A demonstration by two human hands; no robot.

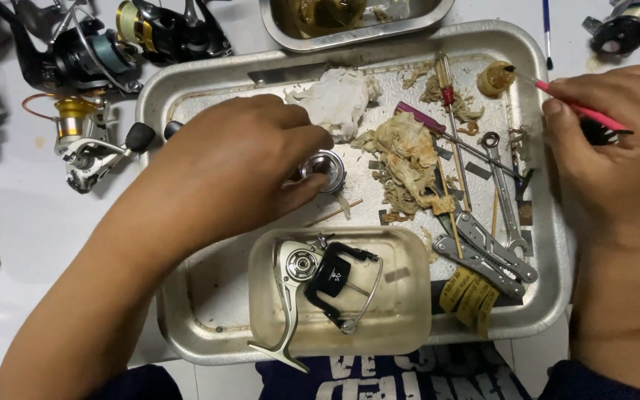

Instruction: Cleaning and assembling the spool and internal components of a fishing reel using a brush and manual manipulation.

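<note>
One steel tray holds one clear plastic tub with a fishing reel body in it, one folding multi-tool, one spanner and two wads of soiled tissue. Three more fishing reels lie left of the tray. The left hand pinches a small metal spool at tray centre; the right hand, well apart at the tray's right rim, grips a pink brush whose tip touches a small grease pot.
</note>
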